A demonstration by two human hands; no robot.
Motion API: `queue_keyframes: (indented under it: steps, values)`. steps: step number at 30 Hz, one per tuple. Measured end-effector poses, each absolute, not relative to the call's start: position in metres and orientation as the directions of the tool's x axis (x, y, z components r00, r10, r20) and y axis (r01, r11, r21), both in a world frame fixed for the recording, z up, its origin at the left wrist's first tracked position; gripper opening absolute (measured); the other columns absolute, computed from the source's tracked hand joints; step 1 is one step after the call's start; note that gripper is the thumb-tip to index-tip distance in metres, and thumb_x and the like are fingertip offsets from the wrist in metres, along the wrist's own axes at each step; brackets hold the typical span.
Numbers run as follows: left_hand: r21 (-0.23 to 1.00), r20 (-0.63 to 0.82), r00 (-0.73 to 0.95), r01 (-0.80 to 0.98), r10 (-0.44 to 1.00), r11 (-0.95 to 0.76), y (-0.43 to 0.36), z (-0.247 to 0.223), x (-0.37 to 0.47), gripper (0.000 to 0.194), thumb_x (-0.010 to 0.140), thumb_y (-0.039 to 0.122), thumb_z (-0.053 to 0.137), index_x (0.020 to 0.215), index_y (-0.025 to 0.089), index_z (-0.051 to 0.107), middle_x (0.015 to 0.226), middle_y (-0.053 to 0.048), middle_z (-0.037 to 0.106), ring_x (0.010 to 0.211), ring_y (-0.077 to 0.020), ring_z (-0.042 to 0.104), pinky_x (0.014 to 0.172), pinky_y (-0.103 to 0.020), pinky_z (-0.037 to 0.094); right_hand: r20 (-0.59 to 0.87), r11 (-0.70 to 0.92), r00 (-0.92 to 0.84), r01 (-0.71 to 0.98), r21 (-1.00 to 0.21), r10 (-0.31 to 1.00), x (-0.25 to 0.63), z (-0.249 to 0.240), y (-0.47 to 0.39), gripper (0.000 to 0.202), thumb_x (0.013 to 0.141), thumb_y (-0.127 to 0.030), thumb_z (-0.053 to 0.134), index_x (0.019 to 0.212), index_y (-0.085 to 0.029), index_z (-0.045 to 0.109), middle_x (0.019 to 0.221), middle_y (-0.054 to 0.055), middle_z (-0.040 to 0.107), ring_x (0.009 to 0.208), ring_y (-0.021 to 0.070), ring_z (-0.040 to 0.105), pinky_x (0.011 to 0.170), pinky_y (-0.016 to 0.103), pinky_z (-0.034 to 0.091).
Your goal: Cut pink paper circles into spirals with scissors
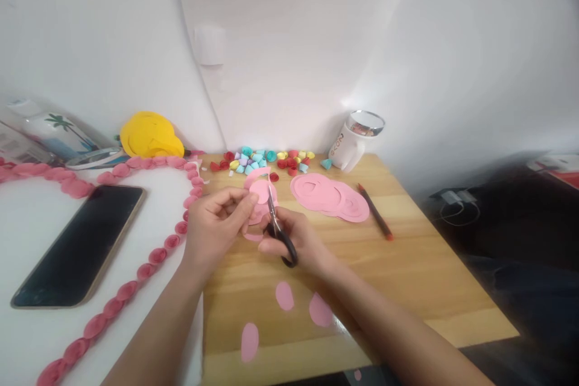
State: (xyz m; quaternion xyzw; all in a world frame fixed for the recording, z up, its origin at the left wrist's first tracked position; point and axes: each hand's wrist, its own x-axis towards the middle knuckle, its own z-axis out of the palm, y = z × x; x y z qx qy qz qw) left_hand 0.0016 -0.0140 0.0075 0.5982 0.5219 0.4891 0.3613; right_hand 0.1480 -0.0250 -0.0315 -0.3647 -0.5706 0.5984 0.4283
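Between the thumb and fingers of my left hand [221,214] is a piece of pink paper [259,191], cut in a curve. My right hand [296,238] grips black-handled scissors [283,240], whose blades point away from me and lie against the paper's right edge. Part of the paper is hidden behind my fingers. Just right of the scissors lies a stack of pink paper spirals [328,196]. Nearer to me, small pink paper offcuts [284,296] are scattered on the wooden table [407,277].
Rolled paper flowers [256,160] in several colours lie along the wall. A white mug [353,143] and a dark pen [375,212] are on the right. At left, a phone [79,247] rests on a white board [156,211] edged with pink paper flowers, near yellow paper [151,134].
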Motion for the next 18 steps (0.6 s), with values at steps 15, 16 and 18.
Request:
queue_keyframes:
  steps: [15,16,18]
  values:
    - [0.914,0.216,0.073,0.336,0.974,-0.228,-0.0166,0.0098,0.0042,0.019,0.073,0.028,0.059,0.060,0.015,0.062,0.051,0.002,0.058,0.045,-0.0068,0.049,0.043,-0.016,0.041,0.158,0.092,-0.394,-0.182,-0.979,0.905,0.1453,-0.0326,-0.0225,0.047,0.056,-0.045,0.076,0.085,-0.015,0.053,0.068,-0.002,0.049,0.059,0.0101,0.043,0.057,0.023,0.038]
    - [0.920,0.208,0.074,0.323,0.975,-0.221,-0.0169,0.0094,0.0040,0.020,0.073,0.029,0.059,0.059,0.015,0.062,0.052,0.002,0.058,0.045,-0.0072,0.049,0.043,-0.016,0.041,0.162,0.092,-0.399,-0.190,-0.978,0.902,0.1450,-0.0319,-0.0225,0.047,0.056,-0.045,0.076,0.085,-0.016,0.053,0.069,-0.001,0.050,0.061,0.0108,0.044,0.059,0.024,0.039]
    - [0.932,0.182,0.079,0.302,0.980,-0.198,-0.0173,0.0083,0.0034,0.021,0.073,0.031,0.058,0.060,0.015,0.061,0.053,0.001,0.058,0.049,-0.0087,0.051,0.044,-0.016,0.042,0.158,0.081,-0.406,-0.199,-0.977,0.900,0.1437,-0.0309,-0.0231,0.047,0.055,-0.046,0.076,0.084,-0.016,0.054,0.072,0.000,0.053,0.064,0.0127,0.047,0.061,0.025,0.041]
